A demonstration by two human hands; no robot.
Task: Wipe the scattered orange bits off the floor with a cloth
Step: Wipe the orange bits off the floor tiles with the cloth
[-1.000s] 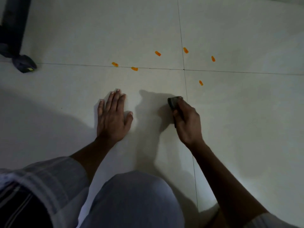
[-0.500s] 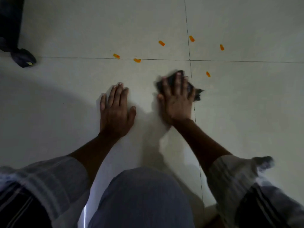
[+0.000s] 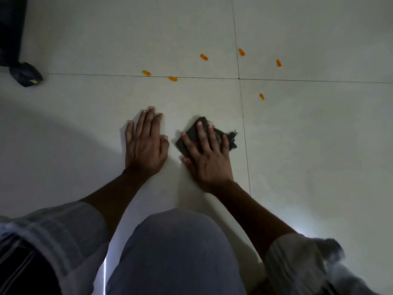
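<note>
1. Since a second ago your right hand point(image 3: 207, 155) has gone from clutching the bunched dark cloth point(image 3: 230, 138) upright to spreading it on the floor point(image 3: 319, 167) under a flat palm; half a second ago the cloth lay nearer the tile joint, and it now sits closer to your left hand point(image 3: 144, 145)
2. Your right fingers lie straight on top of the cloth, pressing rather than gripping; the frayed edge pokes out to the right
3. Your left hand is flat on the tile, fingers extended, holding nothing and bracing you
4. The six orange bits are all untouched, well ahead of the cloth: the nearest one point(image 3: 261, 96) lies just right of the tile joint, the farthest left point(image 3: 146, 73) by the cross joint
5. To wipe well, I would keep the palm weighted over the cloth's leading edge and sweep outward in an arc, gathering bits toward one pile
6. Watch the grout lines: bits may lodge there
</note>
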